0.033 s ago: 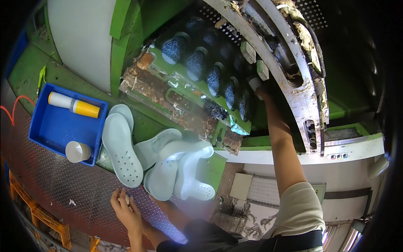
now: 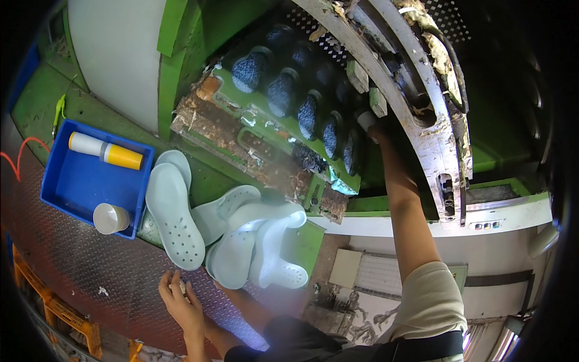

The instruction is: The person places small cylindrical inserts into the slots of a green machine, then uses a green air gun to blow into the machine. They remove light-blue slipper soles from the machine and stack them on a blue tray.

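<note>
My left hand (image 2: 180,303) is at the lower left with curled fingers, pinching a small pale piece (image 2: 183,287). Just beyond its fingertips lies a pale mint foam shoe (image 2: 175,220) with small holes. More such shoes (image 2: 241,247) are heaped to its right, some overlapping. My right arm, in a beige sleeve, reaches far into the green machine. There my right hand (image 2: 376,131), half lost in shadow, grips what looks like a white cup (image 2: 365,119). Next to it stand rows of dark blue speckled foot-shaped forms (image 2: 307,117) on a green plate.
A blue tray (image 2: 72,205) at left holds stacked pale cups (image 2: 110,218) and a white-and-yellow cup stack (image 2: 123,156). A co-worker's forearms (image 2: 244,304) in black sleeves come close behind my left hand. A heavy curved metal arm (image 2: 401,102) overhangs my right hand.
</note>
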